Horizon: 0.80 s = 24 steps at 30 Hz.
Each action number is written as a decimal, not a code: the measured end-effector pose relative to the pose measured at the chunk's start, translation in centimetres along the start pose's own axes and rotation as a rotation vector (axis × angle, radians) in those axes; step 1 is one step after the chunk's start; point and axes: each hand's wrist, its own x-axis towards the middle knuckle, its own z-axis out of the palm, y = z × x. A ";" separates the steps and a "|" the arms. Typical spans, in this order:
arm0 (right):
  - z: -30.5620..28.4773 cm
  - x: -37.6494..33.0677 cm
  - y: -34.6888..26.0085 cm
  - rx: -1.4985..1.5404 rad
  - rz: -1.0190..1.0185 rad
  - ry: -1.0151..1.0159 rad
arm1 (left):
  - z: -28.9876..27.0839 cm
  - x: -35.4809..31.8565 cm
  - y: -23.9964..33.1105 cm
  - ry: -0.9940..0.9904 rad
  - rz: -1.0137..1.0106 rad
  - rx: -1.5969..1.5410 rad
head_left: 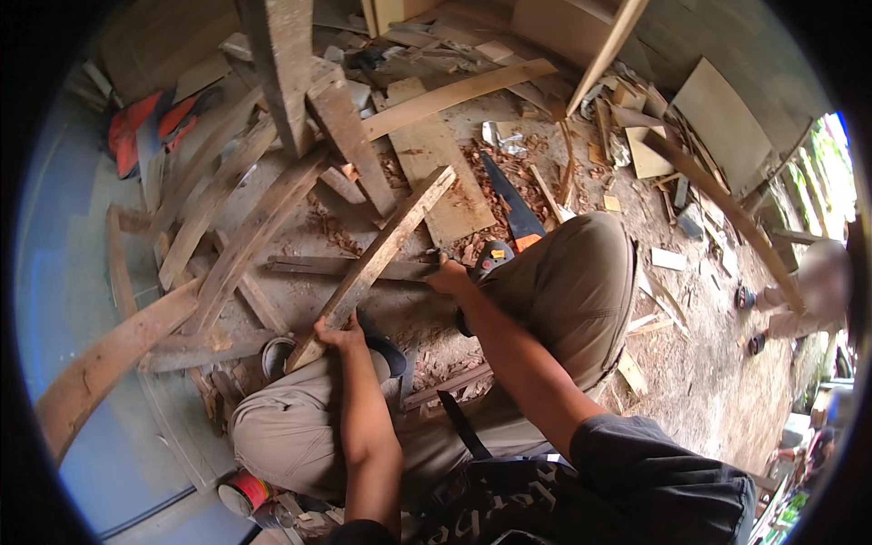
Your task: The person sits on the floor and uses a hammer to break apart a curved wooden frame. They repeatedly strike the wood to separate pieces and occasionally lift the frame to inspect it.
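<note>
I squat over a heap of scrap wood. My left hand (338, 334) grips the near end of a long pale wooden strip (391, 241) that slants up and to the right over the pile. My right hand (450, 277) is closed on the handle end of a long dark flat blade (345, 266), like a machete. The blade lies level and meets the strip about halfway along it. My knees (581, 272) flank both hands, and a dark band circles my right wrist.
Weathered planks (245, 227) and reddish wood shavings (490, 173) cover the ground ahead. A hand saw (513, 209) with an orange-black handle lies by my right knee. A red can (243, 493) stands at lower left. Another person (817, 282) crouches at the right.
</note>
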 end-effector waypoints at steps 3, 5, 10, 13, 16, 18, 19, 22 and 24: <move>1.6 1.0 0.1 0.011 0.017 0.084 | 0.3 0.8 0.6 -0.033 -0.073 0.021; 0.3 2.2 -0.1 0.059 0.037 0.098 | 2.3 0.9 0.2 -0.071 -0.104 0.058; 0.6 0.1 -1.3 0.036 0.035 0.053 | 0.8 1.9 2.0 -0.029 -0.183 0.176; 0.7 0.5 -0.6 0.059 0.082 0.095 | 0.3 2.2 0.9 -0.066 -0.193 0.179; 0.0 -0.6 -1.5 0.083 0.036 0.045 | -0.5 1.5 0.9 -0.236 -0.079 0.173; -0.9 -2.2 -2.6 0.060 -0.003 0.004 | 0.1 1.8 1.6 -0.150 -0.094 0.130; -0.9 -2.2 -2.7 0.047 0.000 0.001 | 0.4 1.9 2.0 -0.107 -0.102 0.107; -0.8 -1.1 -2.2 0.026 0.055 0.036 | 1.2 2.5 3.2 -0.050 -0.274 0.154; -0.7 0.3 -1.1 0.115 0.086 0.059 | 1.6 2.8 2.6 -0.007 -0.333 0.196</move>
